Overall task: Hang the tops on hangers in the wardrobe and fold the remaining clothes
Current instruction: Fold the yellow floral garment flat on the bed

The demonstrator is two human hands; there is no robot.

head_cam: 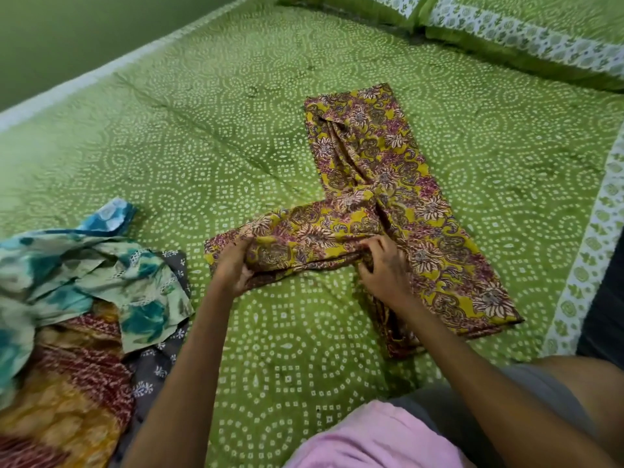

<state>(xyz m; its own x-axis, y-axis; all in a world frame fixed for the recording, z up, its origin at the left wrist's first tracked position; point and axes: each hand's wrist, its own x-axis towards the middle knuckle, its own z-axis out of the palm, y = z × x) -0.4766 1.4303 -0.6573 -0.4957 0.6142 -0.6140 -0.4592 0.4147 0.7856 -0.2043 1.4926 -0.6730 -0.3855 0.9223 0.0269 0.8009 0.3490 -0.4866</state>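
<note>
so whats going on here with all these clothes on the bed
A person is folding a yellow floral garment laid out on a green bedspread. The left hand grips the end of the part turned across to the left, and the right hand pinches the cloth at the bend where it meets the long flat part. A loose pile of other clothes lies unfolded to the left. Two pillows sit at the far end.
</note>
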